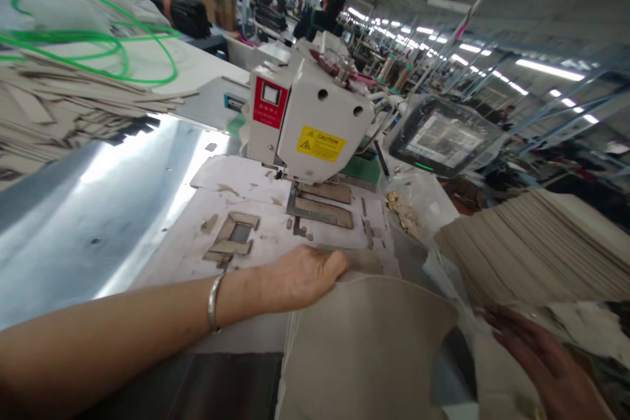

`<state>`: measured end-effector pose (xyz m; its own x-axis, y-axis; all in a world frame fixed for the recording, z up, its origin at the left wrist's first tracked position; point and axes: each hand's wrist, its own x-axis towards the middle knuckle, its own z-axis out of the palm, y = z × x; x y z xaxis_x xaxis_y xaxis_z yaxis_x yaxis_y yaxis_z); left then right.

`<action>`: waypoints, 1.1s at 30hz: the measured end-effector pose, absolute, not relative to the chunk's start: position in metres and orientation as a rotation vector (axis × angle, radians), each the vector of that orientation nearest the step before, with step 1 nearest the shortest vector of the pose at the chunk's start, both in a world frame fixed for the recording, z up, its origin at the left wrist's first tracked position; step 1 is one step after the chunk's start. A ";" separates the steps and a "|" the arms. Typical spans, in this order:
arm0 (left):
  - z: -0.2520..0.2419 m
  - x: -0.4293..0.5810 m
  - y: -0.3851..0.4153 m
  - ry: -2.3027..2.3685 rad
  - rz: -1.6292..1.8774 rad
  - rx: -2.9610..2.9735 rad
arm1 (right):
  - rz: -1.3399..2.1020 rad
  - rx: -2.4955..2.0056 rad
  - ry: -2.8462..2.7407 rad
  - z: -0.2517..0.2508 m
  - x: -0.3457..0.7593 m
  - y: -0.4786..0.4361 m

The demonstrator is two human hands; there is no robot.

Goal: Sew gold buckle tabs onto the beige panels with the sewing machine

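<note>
My left hand [305, 277], with a silver bangle on its wrist, pinches the top edge of a beige fabric piece [374, 341] between thumb and fingers. The piece hangs toward me over the table's front edge. My right hand [546, 354] is blurred at the lower right, fingers stretched toward the beige fabric and some clear plastic; nothing shows gripped in it. Just beyond my left hand stands a white sewing machine [315, 118]. Under its head lies a metal clamp frame [319, 213] with beige strips on a white sheet [177, 249].
A stack of beige fabric pieces [536, 249] rises at the right, beside a plastic bag of small brass-coloured parts [402, 210]. A control screen [443, 134] stands behind. Beige strips [54, 105] and a green hose [118, 46] lie at the left. A person [325, 13] is farther back.
</note>
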<state>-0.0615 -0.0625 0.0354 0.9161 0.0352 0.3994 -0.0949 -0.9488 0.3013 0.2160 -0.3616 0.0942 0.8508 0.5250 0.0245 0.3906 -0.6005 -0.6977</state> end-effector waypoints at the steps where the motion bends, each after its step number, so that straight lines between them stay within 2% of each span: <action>1: 0.037 -0.061 -0.063 0.036 0.532 2.732 | 0.367 -2.109 -0.640 0.091 0.197 -0.342; 4: 0.041 -0.059 -0.063 0.306 0.437 2.573 | 0.783 -1.981 -0.545 0.079 0.149 -0.290; 6: 0.042 -0.058 -0.064 0.403 0.453 2.459 | 0.897 -2.067 -0.496 0.072 0.139 -0.272; 12: 0.042 -0.058 -0.071 0.089 0.591 2.416 | 0.609 -2.296 -0.364 0.082 0.210 -0.258; 16: 0.042 -0.058 -0.072 -0.079 0.652 2.594 | 0.703 -2.311 -0.395 0.088 0.241 -0.231; 26: 0.031 -0.094 -0.056 0.238 0.495 2.702 | 0.879 -2.093 -0.734 0.052 0.207 -0.104; 33: 0.021 -0.104 -0.056 0.345 0.527 2.752 | 0.890 -2.112 -0.774 0.037 0.195 -0.076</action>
<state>-0.1043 -0.0560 0.0205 0.9029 0.2906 0.3166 0.1739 -0.9208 0.3492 0.1953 -0.0765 0.0368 0.5841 0.7320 -0.3508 0.2453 -0.5711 -0.7834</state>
